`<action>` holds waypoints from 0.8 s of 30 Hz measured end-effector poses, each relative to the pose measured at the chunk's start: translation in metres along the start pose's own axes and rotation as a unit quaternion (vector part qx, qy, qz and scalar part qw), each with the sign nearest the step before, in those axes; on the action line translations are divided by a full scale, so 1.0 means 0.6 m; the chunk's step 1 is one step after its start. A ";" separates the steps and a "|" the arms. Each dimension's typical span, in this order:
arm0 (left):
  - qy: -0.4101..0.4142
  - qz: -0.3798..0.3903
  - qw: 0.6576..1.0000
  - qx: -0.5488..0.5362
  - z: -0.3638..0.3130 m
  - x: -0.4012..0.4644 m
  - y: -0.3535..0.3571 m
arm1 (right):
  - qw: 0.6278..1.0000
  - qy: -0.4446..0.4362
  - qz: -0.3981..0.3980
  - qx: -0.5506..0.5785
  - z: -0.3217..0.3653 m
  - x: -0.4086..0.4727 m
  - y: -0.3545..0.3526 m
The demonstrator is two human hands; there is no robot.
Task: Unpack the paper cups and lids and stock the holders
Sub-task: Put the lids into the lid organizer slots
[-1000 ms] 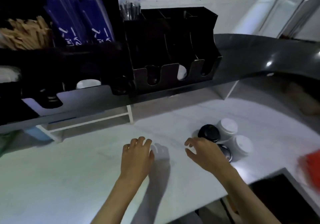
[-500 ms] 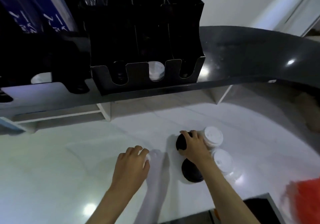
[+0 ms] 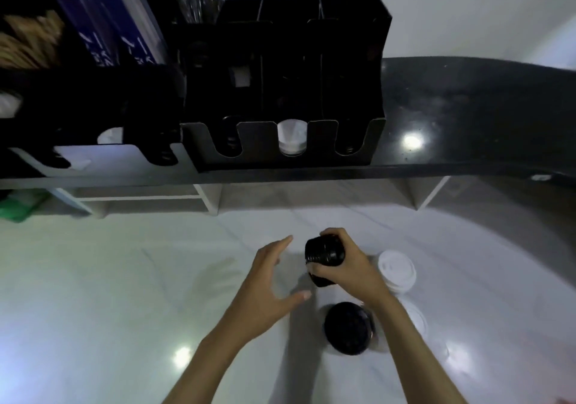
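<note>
My right hand point(image 3: 352, 266) grips a stack of black lids point(image 3: 324, 255), lifted and tilted above the white counter point(image 3: 93, 294). Just left of it, my left hand point(image 3: 268, 288) hovers with fingers spread and holds nothing. A second stack of black lids point(image 3: 347, 327) stands on the counter below the right wrist. One stack of white lids point(image 3: 397, 271) sits to the right, another point(image 3: 416, 322) partly hidden behind my right forearm. The black lid holder point(image 3: 280, 151) stands on the dark upper shelf; white lids point(image 3: 292, 137) show in its middle slot.
The dark shelf point(image 3: 467, 123) overhangs the back of the counter on white brackets point(image 3: 208, 197). Left of the holder are blue packs point(image 3: 115, 29), wooden stirrers point(image 3: 25, 42) and another black organiser point(image 3: 93, 116). Something green point(image 3: 18, 207) lies under the shelf at far left.
My right hand closed on a black lid stack and lifted it off the counter. My left hand left the counter and opened beside it. The view tilted up toward the holder.
</note>
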State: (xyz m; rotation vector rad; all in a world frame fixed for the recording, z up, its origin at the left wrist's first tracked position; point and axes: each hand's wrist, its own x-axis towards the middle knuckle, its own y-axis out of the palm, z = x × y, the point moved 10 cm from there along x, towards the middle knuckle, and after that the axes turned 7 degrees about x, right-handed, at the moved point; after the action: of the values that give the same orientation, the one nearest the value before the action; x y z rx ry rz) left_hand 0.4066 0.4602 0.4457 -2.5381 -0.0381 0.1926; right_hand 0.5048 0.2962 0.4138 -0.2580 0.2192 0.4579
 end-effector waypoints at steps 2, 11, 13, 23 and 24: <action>0.012 0.011 0.998 -0.060 -0.038 0.007 0.000 | 0.991 -0.015 0.049 0.121 0.047 -0.024 0.009; 0.074 -0.026 0.986 -0.150 -0.127 0.029 -0.032 | 0.972 -0.050 0.120 0.198 0.131 -0.054 0.001; 0.076 -0.031 0.986 -0.147 -0.131 0.031 -0.041 | 0.980 -0.084 0.093 0.153 0.142 -0.046 -0.014; 0.056 -0.058 0.993 -0.086 -0.140 0.054 -0.085 | 0.972 -0.117 0.114 0.167 0.165 -0.009 -0.001; 0.054 -0.053 0.993 -0.089 -0.140 0.056 -0.086 | 0.971 -0.111 0.116 0.178 0.162 -0.007 -0.004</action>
State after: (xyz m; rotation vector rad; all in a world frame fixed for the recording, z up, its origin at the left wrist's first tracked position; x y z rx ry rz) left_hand 0.4530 0.4583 0.5389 -2.7119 -0.1536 0.0095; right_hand 0.5169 0.3209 0.5072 0.1731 0.1101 0.6651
